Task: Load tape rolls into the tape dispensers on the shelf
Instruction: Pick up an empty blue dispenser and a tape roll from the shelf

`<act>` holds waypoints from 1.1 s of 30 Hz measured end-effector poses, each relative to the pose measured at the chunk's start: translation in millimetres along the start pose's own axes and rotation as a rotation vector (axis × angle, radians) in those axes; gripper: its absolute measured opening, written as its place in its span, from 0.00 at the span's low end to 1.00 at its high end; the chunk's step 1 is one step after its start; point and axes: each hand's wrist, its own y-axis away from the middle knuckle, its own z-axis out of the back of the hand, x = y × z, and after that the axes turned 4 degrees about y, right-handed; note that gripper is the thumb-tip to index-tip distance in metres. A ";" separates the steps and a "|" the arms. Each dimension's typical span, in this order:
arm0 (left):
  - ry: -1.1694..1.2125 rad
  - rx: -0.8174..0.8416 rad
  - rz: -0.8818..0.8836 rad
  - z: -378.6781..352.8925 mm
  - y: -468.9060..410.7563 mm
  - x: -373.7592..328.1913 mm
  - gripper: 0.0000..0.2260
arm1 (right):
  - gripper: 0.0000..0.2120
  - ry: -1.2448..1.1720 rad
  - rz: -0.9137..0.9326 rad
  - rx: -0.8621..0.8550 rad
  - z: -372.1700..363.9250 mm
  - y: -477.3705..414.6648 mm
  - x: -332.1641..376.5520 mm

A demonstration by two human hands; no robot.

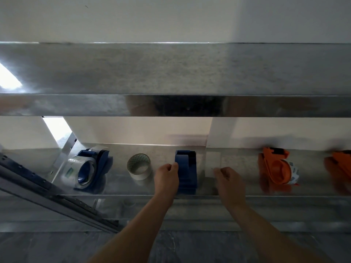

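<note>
Two bare forearms reach up from the bottom of the view toward the lower metal shelf [133,195]. The left hand [166,177] is curled, its fingertips [174,166] pressed against the left side of an upright blue tape dispenser [187,170] that stands at the middle of the shelf; the fingers touch it, but whether they actually grip it cannot be told. The right hand [227,179] sits just right of the same dispenser, fingers bent inward and pinched near a pale, see-through strip [213,164] that looks like clear tape stretched from the dispenser; the strip is faint, and whether the fingers hold it is unclear.

Left of the left hand, a loose tape roll [139,166] stands on its edge on the shelf, apart from both hands. Farther left lies a second blue dispenser [95,168] with a clear roll already seated in it. To the right, well apart from the right hand, an orange dispenser [275,166] rests on the shelf with a white-edged roll in it, and another orange dispenser [341,164] is cut off by the frame edge. An upper shelf [171,73] spans the view above, and a slotted dark rail [57,202] crosses the lower left corner.
</note>
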 end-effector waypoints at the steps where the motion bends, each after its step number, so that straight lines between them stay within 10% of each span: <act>1: 0.006 0.000 0.003 -0.3 0.5 0.3 0.14 | 0.14 0.036 0.004 -0.009 5.2 -3.5 -0.7; 12: 0.042 0.027 0.045 -5.5 5.7 5.4 0.14 | 0.10 0.736 0.149 0.019 36.1 -30.9 -20.7; 33: -0.005 0.039 0.034 -4.8 12.7 15.6 0.16 | 0.09 0.649 0.311 -0.108 17.0 -24.9 -12.0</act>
